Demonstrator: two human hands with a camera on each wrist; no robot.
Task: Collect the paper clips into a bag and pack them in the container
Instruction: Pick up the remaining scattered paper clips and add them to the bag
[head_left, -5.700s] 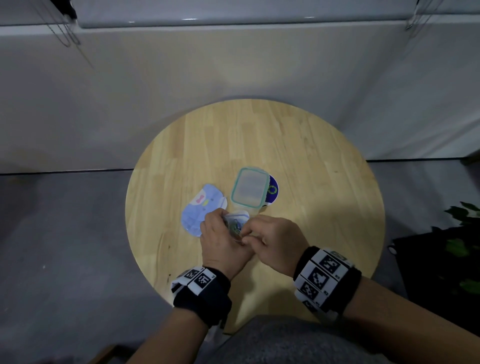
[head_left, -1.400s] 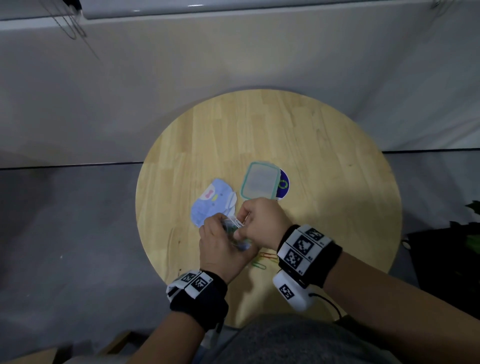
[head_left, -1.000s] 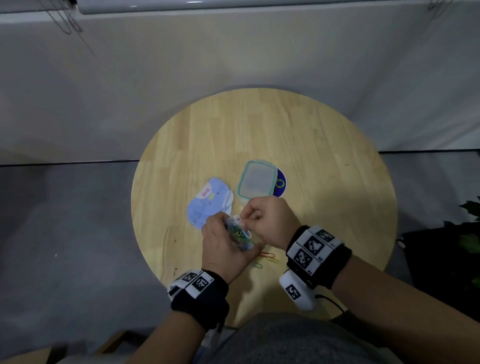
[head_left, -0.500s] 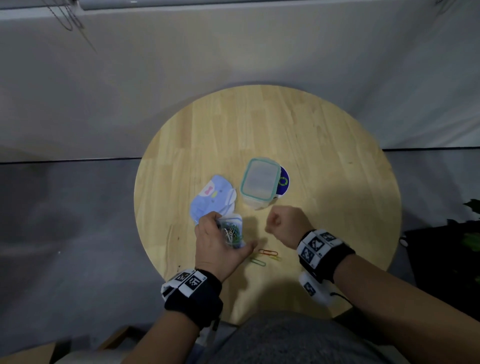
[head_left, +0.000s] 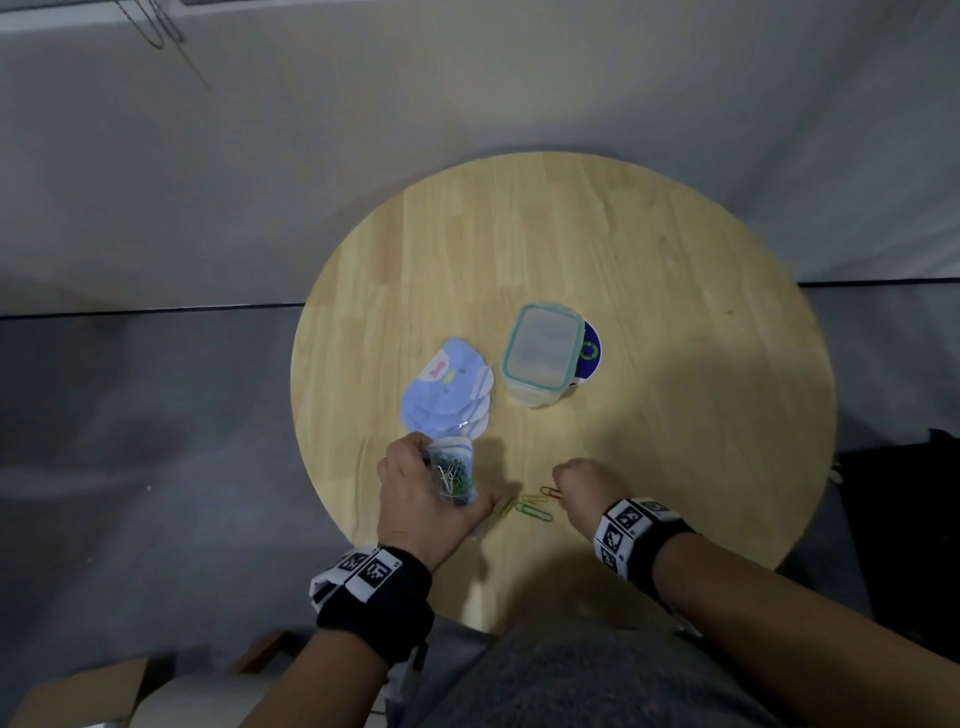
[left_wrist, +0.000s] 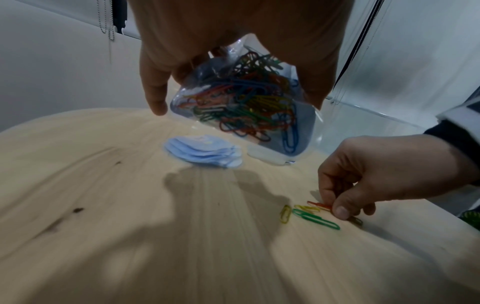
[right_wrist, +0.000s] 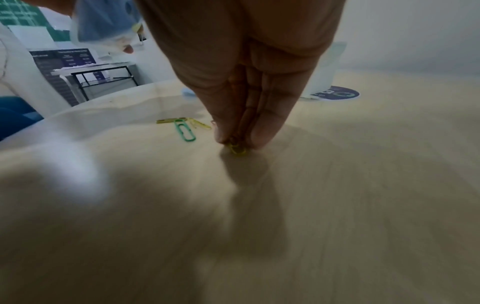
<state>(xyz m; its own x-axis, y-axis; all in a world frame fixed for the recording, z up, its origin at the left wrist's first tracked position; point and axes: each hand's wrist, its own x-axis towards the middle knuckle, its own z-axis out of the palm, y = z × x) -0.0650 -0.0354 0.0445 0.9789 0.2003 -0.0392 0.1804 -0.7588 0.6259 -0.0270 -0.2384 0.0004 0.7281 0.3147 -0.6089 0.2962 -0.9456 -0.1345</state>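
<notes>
Left hand (head_left: 415, 499) grips clip bag (left_wrist: 246, 107); right hand (head_left: 582, 488) fingers apparently pinch a paper clip (right_wrist: 237, 148)

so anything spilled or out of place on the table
Nothing damaged. A few loose coloured paper clips lie on the round wooden table, outside the clear plastic bag in the left hand; the right hand is pinching one up.

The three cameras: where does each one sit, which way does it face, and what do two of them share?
Head: high, facing down on the round table; both hands and forearms show.
Left wrist: behind the left hand gripping the bag of paper clips, facing forward across the table.
Right wrist: behind the right hand, facing its fingers pinching a clip.
Shared: the green paper clip appears in both wrist views.
</notes>
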